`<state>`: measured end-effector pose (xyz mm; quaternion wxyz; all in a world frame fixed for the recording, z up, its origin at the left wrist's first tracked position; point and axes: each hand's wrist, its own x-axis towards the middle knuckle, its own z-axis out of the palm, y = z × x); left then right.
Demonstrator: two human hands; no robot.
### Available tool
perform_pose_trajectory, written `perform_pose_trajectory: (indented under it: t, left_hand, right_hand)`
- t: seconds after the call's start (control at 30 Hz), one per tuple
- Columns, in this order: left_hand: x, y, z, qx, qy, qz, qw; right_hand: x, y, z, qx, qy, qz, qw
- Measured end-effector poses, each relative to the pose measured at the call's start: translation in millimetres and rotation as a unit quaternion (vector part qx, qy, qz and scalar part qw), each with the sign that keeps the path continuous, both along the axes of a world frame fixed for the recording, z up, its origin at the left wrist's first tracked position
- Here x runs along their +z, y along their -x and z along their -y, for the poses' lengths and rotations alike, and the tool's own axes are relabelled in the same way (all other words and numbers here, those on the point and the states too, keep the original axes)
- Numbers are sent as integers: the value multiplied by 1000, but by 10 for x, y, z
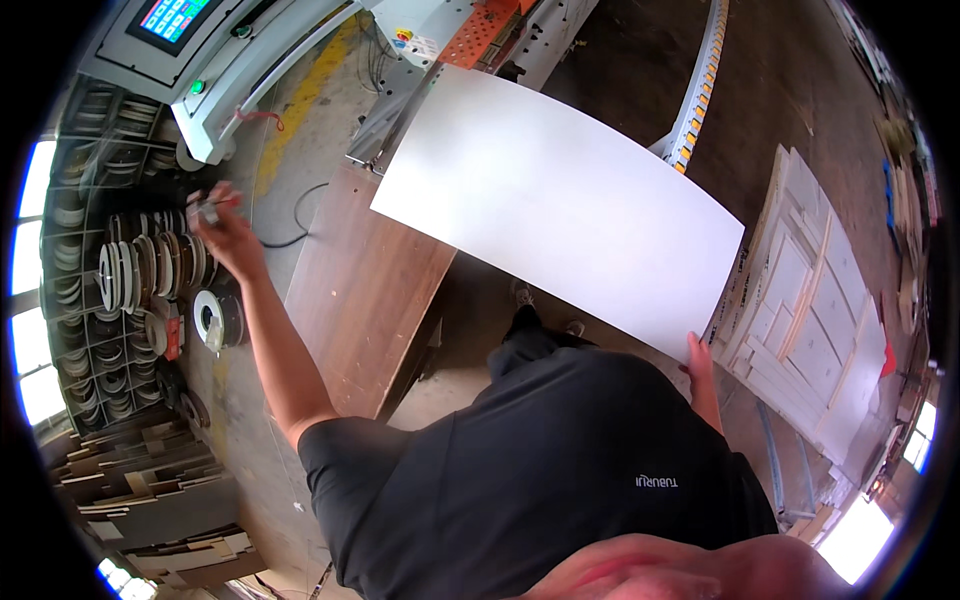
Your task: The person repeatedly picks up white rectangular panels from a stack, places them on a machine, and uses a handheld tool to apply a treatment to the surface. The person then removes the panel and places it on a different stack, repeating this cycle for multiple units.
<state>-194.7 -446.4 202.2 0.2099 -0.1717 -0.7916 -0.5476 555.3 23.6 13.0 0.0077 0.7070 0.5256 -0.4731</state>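
Note:
A large white board (pixel 560 205) stretches from the machine bed towards me, its far end lying at the metal edge of the machine. My right hand (pixel 697 357) grips the near right corner, thumb and fingers around the board's edge. Out to the left, my left hand (pixel 226 235) is raised away from the board, closed around a small grey and red object (pixel 210 210). Motion blur hides what kind of object it is. Below the board's left end lies a brown wood-grain panel (pixel 365 270), which neither hand touches.
A machine control panel (pixel 165 35) with a lit screen stands at upper left. Racks of edge-banding rolls (pixel 150 270) line the left side. A roller support arm (pixel 695 95) reaches beyond the board. White panels (pixel 805 300) are stacked at right, and board offcuts (pixel 165 510) at lower left.

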Motion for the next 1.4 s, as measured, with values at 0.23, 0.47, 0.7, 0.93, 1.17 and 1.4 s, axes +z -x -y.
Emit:
perform_pose_trajectory:
  t: [0.23,0.47,0.7,0.93,1.17,1.4]
  left_hand:
    - [-466,-1140,-300,-62,612,188,766]
    - [-1119,-1460,-632,-106,415,343,836]
    - [-1725,-3322,-1859,-248,144,628,724]
    - [-1122,-4341,-1699,-437,578,309,616]
    - [-1388,-3365,164,42,167,500,848]
    - [-824,-4683,-311,-356,561,388,639]
  right_hand:
    - [-123,-94,-94,-23,49,-116,992]
    - [71,-102,129,-99,21,-207,973]
    - [-72,-235,93,-167,50,-286,942]
    - [-254,-327,77,-184,37,-314,931]
    - [-139,-314,123,-185,39,-306,933]
    - [-170,-207,22,-134,34,-271,953]
